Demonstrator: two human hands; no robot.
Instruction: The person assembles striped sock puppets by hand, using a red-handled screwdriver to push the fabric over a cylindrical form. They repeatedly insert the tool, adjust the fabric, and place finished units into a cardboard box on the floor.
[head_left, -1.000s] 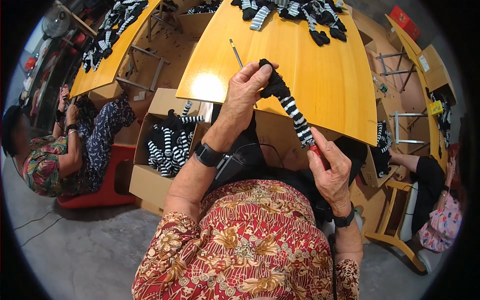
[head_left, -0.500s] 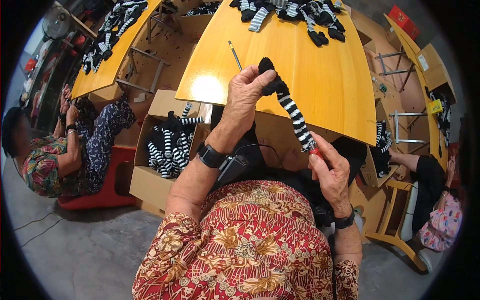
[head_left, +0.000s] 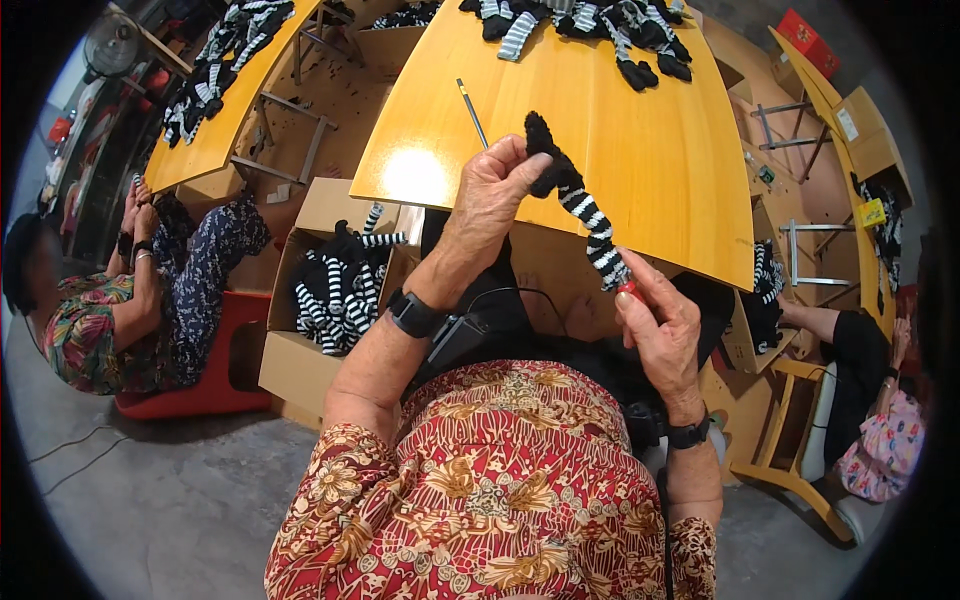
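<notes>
My left hand [head_left: 497,195] pinches the black toe end of a small knitted sock [head_left: 590,222] between thumb and fingers. The sock's black-and-white striped leg slants down to my right hand [head_left: 660,325], which is closed around a red handle [head_left: 628,287] at the leg's lower end. What the handle belongs to is hidden by the knit and my fingers. Both hands are raised in front of the near edge of the yellow wooden table [head_left: 640,190]. A dark pencil-like stick [head_left: 470,112] lies on the tabletop just beyond my left hand.
Striped socks [head_left: 610,30] are heaped at the table's far end. At left stands an open cardboard box [head_left: 310,370] full of striped pieces; another box [head_left: 745,335] is at right. Seated people work at the left [head_left: 130,310] and right [head_left: 880,430].
The sock and both hands have shifted slightly; the black toe end has tilted more upright and the right hand has risen a little along the striped leg.
</notes>
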